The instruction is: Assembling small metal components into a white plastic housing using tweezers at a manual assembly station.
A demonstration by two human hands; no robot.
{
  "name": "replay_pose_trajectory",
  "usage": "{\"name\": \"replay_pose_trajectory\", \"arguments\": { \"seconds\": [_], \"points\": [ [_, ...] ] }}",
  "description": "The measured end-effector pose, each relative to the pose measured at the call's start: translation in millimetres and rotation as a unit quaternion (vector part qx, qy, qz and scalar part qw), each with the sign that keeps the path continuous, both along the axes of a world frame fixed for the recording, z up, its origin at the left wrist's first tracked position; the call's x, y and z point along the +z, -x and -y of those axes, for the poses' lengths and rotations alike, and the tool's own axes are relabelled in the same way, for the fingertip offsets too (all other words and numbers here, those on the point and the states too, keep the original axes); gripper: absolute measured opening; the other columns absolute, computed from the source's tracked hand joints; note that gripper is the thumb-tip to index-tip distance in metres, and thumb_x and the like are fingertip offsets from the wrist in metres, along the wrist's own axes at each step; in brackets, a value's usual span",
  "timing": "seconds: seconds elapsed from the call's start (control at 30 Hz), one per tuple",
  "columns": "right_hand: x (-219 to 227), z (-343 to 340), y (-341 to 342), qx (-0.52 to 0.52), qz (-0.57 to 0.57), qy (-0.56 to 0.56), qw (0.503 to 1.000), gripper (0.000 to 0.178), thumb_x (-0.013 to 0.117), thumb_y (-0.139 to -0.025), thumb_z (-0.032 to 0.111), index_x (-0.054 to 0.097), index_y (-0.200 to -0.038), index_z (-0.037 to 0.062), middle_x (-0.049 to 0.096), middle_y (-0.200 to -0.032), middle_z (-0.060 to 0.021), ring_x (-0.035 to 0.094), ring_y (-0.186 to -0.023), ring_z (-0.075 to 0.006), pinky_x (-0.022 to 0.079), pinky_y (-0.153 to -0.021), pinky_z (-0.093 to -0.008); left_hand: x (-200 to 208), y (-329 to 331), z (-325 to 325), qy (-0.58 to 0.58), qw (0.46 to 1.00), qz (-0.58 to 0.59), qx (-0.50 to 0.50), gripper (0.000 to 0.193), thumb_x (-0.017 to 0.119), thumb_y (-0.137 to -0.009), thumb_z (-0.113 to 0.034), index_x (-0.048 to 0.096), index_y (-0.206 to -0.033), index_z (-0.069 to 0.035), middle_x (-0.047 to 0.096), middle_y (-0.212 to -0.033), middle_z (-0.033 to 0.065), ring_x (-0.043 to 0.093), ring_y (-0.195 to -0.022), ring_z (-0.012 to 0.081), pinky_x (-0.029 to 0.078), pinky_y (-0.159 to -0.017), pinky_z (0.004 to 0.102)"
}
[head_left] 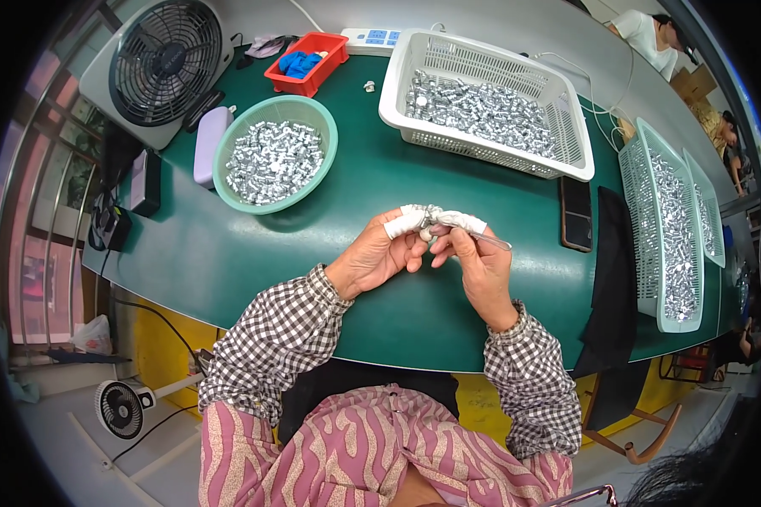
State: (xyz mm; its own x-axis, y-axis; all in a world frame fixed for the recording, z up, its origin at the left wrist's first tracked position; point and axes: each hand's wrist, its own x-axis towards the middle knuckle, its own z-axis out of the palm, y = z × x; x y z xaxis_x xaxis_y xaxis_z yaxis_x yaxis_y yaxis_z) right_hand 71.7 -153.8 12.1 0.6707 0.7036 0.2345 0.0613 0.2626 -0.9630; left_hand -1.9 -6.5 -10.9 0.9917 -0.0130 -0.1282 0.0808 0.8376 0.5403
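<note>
Nearside of the white basket (pixel 482 151), left hand (pixel 375 258) pinches small silver part (pixel 432 217), right hand (pixel 480 269) holds slim metal tool (pixel 494 242): likely fine handwork, next move needs steady grip.

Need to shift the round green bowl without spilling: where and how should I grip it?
Probably two-handed by the rim of the green bowl, from the near side, at its right and near-left edges. It stands upright, with loose metal pieces inside, so spread holds should keep it level; the lilac case crowds its left.
</note>
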Motion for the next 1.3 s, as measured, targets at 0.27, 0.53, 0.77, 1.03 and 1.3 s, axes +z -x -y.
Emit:
{"name": "replay_pose_trajectory", "arguments": {
  "seconds": [0.27,0.53,0.77,1.03,1.3],
  "points": [
    [-3,9,-12,-0.108,-0.009,-0.065,0.992,0.021,0.043,-0.094,0.012,0.052,-0.101,-0.0059,0.060,-0.089,-0.0153,0.060,-0.071,-0.0162,0.053,-0.059,-0.0278,12,-2,-1,-0.030,0.995,-0.053,0.079,0.027,0.050,-0.090,-0.021,0.052,-0.106,0.001,0.055,-0.079,0.0033,0.054,-0.062,0.0081,0.048,-0.049,0.0214],
    [-2,7,-3,-0.086,0.109,-0.007,0.990,0.021,0.042,-0.094,0.012,0.052,-0.100,-0.0058,0.060,-0.091,-0.0150,0.061,-0.075,-0.0179,0.054,-0.063,-0.0291,-3,0,-6,0.002,0.992,-0.106,0.072,0.029,0.048,-0.092,-0.024,0.052,-0.111,-0.003,0.054,-0.076,-0.0006,0.051,-0.062,0.0082,0.043,-0.049,0.0207],
    [0,5,0,-0.090,0.199,-0.013,0.976,0.020,0.044,-0.092,0.008,0.053,-0.101,-0.0073,0.059,-0.097,-0.0163,0.062,-0.081,-0.0200,0.054,-0.070,-0.0301,-2,0,-4,0.016,0.995,-0.077,0.059,0.028,0.047,-0.092,-0.022,0.052,-0.113,-0.005,0.053,-0.077,-0.0016,0.049,-0.063,0.0082,0.040,-0.051,0.0220],
    [0,7,0,-0.083,0.298,0.033,0.950,0.018,0.048,-0.090,0.004,0.054,-0.103,-0.0077,0.058,-0.101,-0.0162,0.062,-0.090,-0.0215,0.053,-0.078,-0.0308,-4,1,-3,0.009,0.998,-0.053,0.034,0.032,0.046,-0.092,-0.023,0.050,-0.116,-0.003,0.055,-0.082,-0.0012,0.050,-0.065,0.0078,0.041,-0.051,0.0206],
    [-8,4,-1,-0.080,0.299,0.046,0.950,0.016,0.052,-0.087,0.001,0.056,-0.101,-0.0060,0.059,-0.100,-0.0151,0.062,-0.088,-0.0216,0.053,-0.076,-0.0293,2,0,1,-0.023,0.998,-0.051,0.023,0.028,0.047,-0.092,-0.021,0.051,-0.112,-0.003,0.054,-0.080,0.0001,0.050,-0.063,0.0078,0.042,-0.050,0.0222]
  ]
}}
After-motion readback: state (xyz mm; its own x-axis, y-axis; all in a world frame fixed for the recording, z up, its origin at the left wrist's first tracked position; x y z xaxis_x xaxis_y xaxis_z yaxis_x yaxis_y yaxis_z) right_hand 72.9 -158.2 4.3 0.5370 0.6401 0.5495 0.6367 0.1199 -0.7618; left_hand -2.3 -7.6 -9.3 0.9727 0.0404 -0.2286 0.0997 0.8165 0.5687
